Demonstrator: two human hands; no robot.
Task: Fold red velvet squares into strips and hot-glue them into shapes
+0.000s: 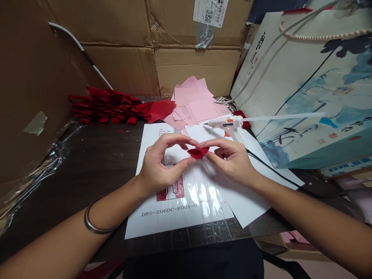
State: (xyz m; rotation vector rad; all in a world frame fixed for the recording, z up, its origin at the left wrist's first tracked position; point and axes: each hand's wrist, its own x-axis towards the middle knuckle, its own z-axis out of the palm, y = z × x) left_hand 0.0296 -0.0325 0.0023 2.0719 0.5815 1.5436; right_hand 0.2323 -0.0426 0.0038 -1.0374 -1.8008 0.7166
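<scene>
A small folded red petal-shaped piece (198,152) is pinched between the fingertips of my left hand (162,164) and my right hand (232,162), held just above white printed sheets (186,209). Behind my right hand lies a white hot glue gun (223,122) with a long translucent glue stick (285,117) in its back. A loose heap of pink squares (193,100) sits beyond my hands, and a row of folded red pieces (107,106) lies to its left.
Cardboard boxes (116,50) stand along the back and left of the dark table (95,155). A large painted paper bag (305,85) leans at the right. A black cord (279,174) runs across the sheets to the right. A metal bangle (95,221) circles my left wrist.
</scene>
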